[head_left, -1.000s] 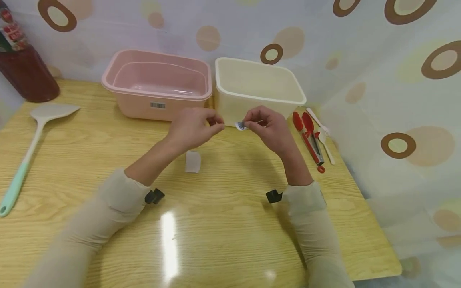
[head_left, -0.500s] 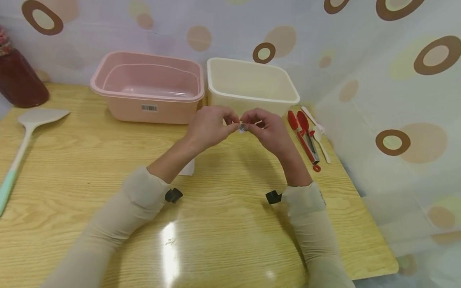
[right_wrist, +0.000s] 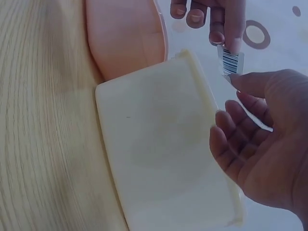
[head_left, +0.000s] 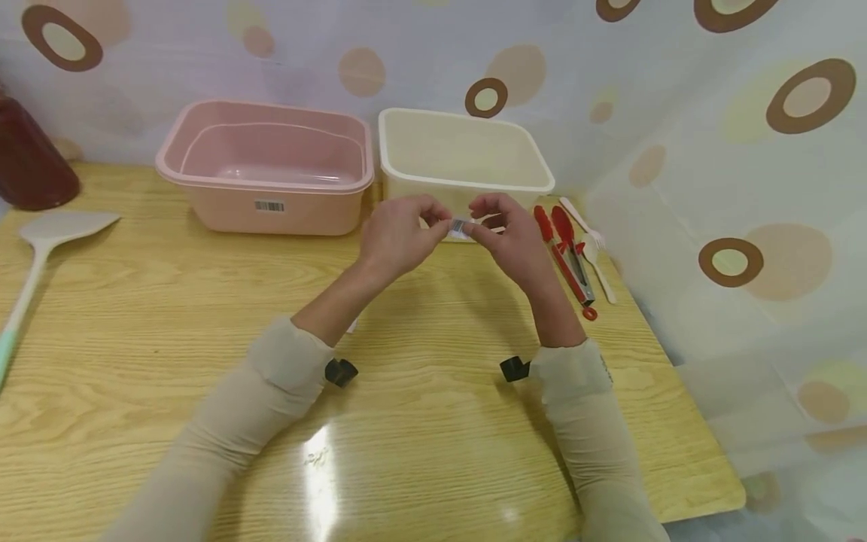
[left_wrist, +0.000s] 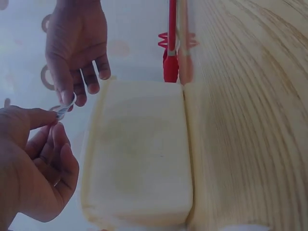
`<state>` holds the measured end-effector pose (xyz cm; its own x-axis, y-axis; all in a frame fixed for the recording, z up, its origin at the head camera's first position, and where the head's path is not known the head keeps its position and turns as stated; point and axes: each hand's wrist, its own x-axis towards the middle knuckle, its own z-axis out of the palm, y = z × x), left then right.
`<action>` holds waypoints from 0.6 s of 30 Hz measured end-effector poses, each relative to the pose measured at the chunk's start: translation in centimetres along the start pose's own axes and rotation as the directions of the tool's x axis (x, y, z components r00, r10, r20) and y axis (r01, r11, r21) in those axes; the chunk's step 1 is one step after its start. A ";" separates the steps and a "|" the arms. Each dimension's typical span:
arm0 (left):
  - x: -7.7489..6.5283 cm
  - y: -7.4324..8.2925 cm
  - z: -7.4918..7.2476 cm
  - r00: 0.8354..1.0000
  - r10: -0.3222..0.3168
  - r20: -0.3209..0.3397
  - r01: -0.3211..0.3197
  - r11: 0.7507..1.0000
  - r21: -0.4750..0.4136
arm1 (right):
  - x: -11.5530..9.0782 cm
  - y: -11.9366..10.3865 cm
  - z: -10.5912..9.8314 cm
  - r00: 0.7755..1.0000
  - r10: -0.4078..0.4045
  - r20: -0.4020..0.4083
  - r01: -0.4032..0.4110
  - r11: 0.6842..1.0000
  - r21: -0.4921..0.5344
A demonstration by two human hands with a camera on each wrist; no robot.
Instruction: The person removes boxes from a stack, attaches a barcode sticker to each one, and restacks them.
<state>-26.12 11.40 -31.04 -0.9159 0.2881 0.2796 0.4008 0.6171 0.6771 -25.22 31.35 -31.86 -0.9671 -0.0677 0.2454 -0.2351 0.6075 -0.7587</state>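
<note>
A small white barcode sticker (head_left: 457,226) is stretched between both hands in front of the cream bin (head_left: 447,167). My left hand (head_left: 404,235) pinches its left end between thumb and index finger. At the other end, my right hand (head_left: 511,241) has its thumb on the sticker, with the fingers loosely curled. The stripes on the barcode sticker (right_wrist: 230,62) show clearly in the right wrist view. From the left wrist side, the barcode sticker (left_wrist: 67,108) curls at the right thumb tip. A white paper piece (head_left: 352,326) lies on the table, mostly hidden behind the left forearm.
A pink basin (head_left: 274,203) with its own barcode label stands left of the cream bin. Red-tipped tongs (head_left: 567,252), a white fork (head_left: 585,226) and a white spoon (head_left: 599,267) lie at right. A spatula (head_left: 50,233) and a dark red container (head_left: 30,154) are at left.
My left hand has moved right to meet the right hand and taken hold of the sticker's free end. The sticker is now spread between them. The head view has shifted slightly right.
</note>
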 end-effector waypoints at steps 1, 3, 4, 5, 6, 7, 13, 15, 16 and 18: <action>0.1 0.1 0.2 1.000 -0.014 -0.009 0.014 1.000 -0.016 | 0.0 0.1 -0.1 0.999 0.038 -0.010 -0.038 0.999 0.011; 0.2 0.1 0.5 0.999 -0.037 -0.025 0.036 0.998 -0.050 | 0.0 0.4 -0.2 0.994 0.103 -0.021 -0.102 0.994 0.026; 0.3 0.1 0.7 0.998 -0.050 -0.027 0.048 0.997 -0.062 | 0.1 0.6 -0.2 0.992 0.127 -0.022 -0.126 0.991 0.036; 0.3 0.1 0.9 0.998 -0.058 -0.030 0.056 0.995 -0.079 | 0.1 0.7 -0.2 0.989 0.145 -0.019 -0.145 0.989 0.043; 0.4 0.1 1.1 0.997 -0.069 -0.031 0.066 0.993 -0.094 | 0.1 0.8 -0.2 0.987 0.159 -0.017 -0.158 0.986 0.049; 0.5 0.0 1.3 0.996 -0.081 -0.032 0.077 0.991 -0.110 | 0.1 0.9 -0.1 0.986 0.169 -0.014 -0.168 0.984 0.054; 0.9 -0.4 2.0 0.986 -0.162 -0.027 0.156 0.974 -0.166 | 0.5 1.8 0.5 0.982 0.184 -0.041 -0.180 0.980 0.088; 1.1 -0.6 2.3 0.981 -0.190 -0.028 0.183 0.970 -0.162 | 0.7 2.1 0.9 0.979 0.191 -0.064 -0.185 0.978 0.098; 1.2 -0.7 2.4 0.979 -0.203 -0.029 0.196 0.968 -0.158 | 0.7 2.3 1.0 0.977 0.196 -0.080 -0.188 0.977 0.098; 1.5 -0.8 2.7 0.974 -0.226 -0.035 0.218 0.965 -0.147 | 0.9 2.5 1.4 0.974 0.194 -0.117 -0.183 0.978 0.098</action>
<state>-27.77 13.29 -33.02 -0.9829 0.1153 0.1434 0.1833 0.5504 0.8145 -26.79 31.66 -34.41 -0.9760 0.1447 0.1626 -0.0625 0.5293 -0.8461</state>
